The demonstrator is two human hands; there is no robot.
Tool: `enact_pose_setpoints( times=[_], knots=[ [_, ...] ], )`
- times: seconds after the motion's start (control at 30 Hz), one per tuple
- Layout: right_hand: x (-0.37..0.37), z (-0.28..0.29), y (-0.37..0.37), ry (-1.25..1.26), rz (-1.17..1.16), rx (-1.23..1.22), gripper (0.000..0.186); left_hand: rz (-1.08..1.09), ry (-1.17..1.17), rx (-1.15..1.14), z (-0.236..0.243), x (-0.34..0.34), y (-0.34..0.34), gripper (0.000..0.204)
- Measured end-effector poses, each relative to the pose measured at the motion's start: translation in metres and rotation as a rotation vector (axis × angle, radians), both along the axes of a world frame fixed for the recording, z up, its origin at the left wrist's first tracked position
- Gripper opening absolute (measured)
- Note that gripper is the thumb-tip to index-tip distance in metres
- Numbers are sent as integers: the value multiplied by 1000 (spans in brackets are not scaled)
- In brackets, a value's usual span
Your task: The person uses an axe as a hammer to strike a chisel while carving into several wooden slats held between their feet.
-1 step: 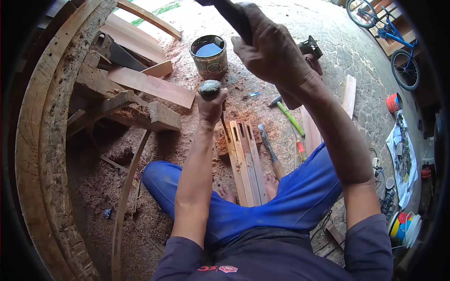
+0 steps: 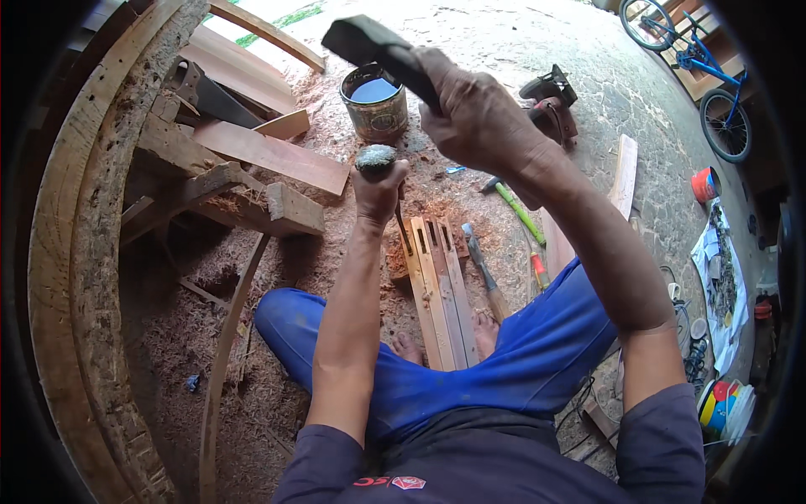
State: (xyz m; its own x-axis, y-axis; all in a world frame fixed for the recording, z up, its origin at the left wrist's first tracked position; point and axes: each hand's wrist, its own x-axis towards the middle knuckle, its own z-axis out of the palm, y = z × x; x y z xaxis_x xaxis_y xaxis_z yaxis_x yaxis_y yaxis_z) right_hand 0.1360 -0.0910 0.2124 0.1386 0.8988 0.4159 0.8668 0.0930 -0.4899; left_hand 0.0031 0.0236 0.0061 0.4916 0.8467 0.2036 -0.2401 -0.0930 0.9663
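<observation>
My left hand is wrapped round the handle of a chisel, whose top is pale and frayed. The narrow dark blade points down to the slotted end of the leftmost of several wooden strips, laid side by side between my legs. Slots are cut near the far ends of these strips. My right hand grips a dark mallet, raised above and beyond the chisel; its head is at the upper left of that hand. Shavings lie around the far ends of the strips.
A bucket of liquid stands ahead. Right of the strips lie another chisel and a green-handled hammer. A handsaw, boards and a curved timber frame fill the left. A power tool sits ahead right.
My right hand has come down slightly, bringing the mallet's head into full view over the bucket. The left hand, chisel and strips have stayed in place.
</observation>
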Motion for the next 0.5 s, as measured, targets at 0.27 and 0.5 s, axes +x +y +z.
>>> enact_pose_setpoints(
  times=[0.27,0.5],
  knots=[
    [12,-16,-33,32,155,-366,54,134,17,140,-7,-2,-13,13],
    [11,-9,-3,146,-55,30,42,-32,36,-21,-2,4,-12,4]
  ],
)
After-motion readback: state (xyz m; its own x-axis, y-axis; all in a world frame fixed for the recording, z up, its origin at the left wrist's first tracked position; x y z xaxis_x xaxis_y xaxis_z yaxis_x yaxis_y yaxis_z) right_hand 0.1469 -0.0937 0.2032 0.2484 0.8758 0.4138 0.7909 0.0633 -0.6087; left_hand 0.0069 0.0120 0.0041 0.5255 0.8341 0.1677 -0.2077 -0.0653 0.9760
